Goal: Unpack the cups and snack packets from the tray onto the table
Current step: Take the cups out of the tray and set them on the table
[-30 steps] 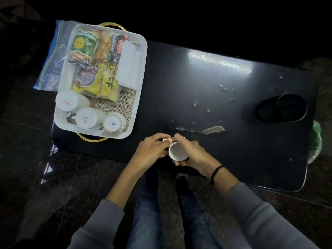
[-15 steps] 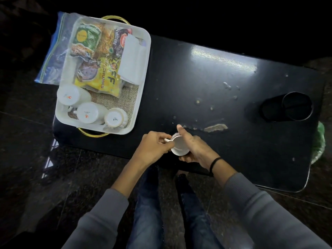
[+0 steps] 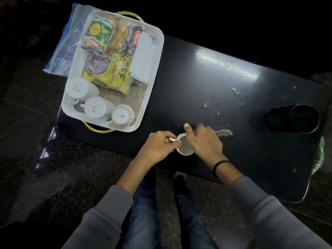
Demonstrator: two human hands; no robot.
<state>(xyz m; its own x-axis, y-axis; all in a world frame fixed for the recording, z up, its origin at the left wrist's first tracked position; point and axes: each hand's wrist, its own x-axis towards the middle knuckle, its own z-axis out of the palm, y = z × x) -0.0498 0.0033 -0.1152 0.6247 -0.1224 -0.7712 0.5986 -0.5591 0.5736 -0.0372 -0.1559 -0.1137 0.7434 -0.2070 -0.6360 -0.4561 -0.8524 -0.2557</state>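
A small white cup [image 3: 185, 148] is at the near edge of the black table [image 3: 206, 83], between both my hands. My left hand [image 3: 158, 146] pinches its handle. My right hand [image 3: 203, 139] wraps the cup's right side, thumb raised. On the table's left end a white tray [image 3: 154, 72] holds three upturned white cups [image 3: 97, 109] along its near side. Behind them lie a yellow snack packet [image 3: 115, 76], a green packet [image 3: 99, 31] and a dark packet [image 3: 133, 40]. A white folded paper [image 3: 145, 58] rests against the tray's right wall.
A black cylindrical holder [image 3: 303, 121] lies on the table's right end. Crumbs and a chipped patch [image 3: 224, 133] mark the table's middle. A blue-edged plastic bag [image 3: 66, 45] sticks out from under the tray's far left. My knees are below the table's near edge.
Both hands have carried the cup a little farther onto the table. My right thumb has lifted off the cup's rim.
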